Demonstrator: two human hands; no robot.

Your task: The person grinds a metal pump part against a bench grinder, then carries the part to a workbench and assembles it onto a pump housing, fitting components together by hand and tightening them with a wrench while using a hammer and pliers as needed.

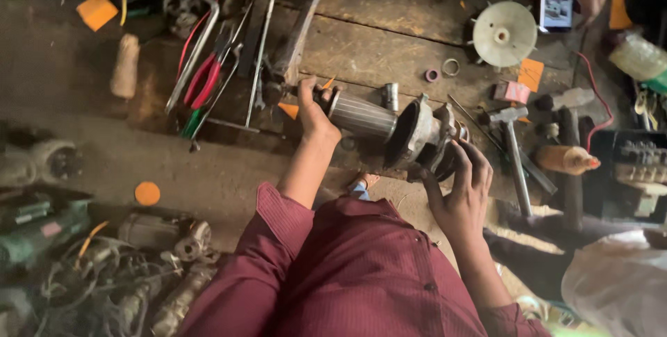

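My left hand grips the ribbed grey metal motor rotor; my right hand clasps its dark cast end housing. Both sit above the worn, grimy wooden desk, with the white plastic fan wheel beyond the housing.

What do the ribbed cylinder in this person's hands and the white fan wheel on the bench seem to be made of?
Ribbed cylinder: likely steel, grey with fine lengthwise lines and a dull shine. Dark end housing on it: probably cast metal, matte and grimy. White fan wheel: seems moulded plastic, flat cream colour, no gleam.
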